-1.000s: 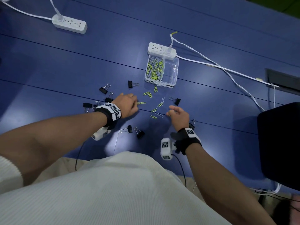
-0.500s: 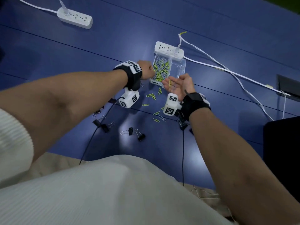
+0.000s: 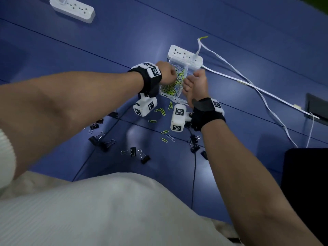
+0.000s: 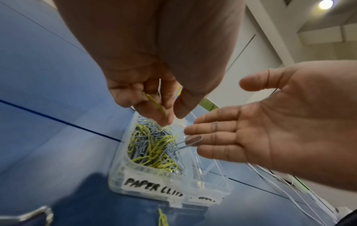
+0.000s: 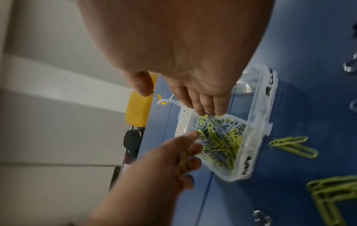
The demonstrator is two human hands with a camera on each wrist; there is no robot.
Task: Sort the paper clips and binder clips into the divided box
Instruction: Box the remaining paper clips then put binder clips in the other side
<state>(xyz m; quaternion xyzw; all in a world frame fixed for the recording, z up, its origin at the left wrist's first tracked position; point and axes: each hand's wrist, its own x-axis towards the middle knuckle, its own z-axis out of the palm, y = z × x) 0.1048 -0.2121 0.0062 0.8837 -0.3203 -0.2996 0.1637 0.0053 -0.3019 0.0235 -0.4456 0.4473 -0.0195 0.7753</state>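
- Nearest the person, black binder clips [image 3: 131, 151] lie scattered on the blue table [image 3: 53, 55], with loose yellow-green paper clips [image 3: 160, 110] a little further out, just short of the box.
- The clear divided box [image 4: 146, 185] sits beyond them, touching a white power strip [image 3: 184, 55]. One compartment is heaped with yellow-green and grey-blue clips.
- The left hand [image 3: 166, 72] hovers over that heap, fingers curled. The left wrist view shows them pinching a yellow paper clip [image 4: 155, 103] between thumb and fingertips.
- The right hand [image 3: 196, 86] is above the box's other side, palm up and fingers nearly straight. A grey paper clip [image 4: 190, 141] hangs at its fingertips over the filled compartment; it is not gripped.
- Only the left wrist view shows the handwritten label "PAPER CLIP" on the box front. The head view hides both grips behind knuckles.
- The right wrist view adds a yellow object [image 5: 138, 110] at the far table edge.
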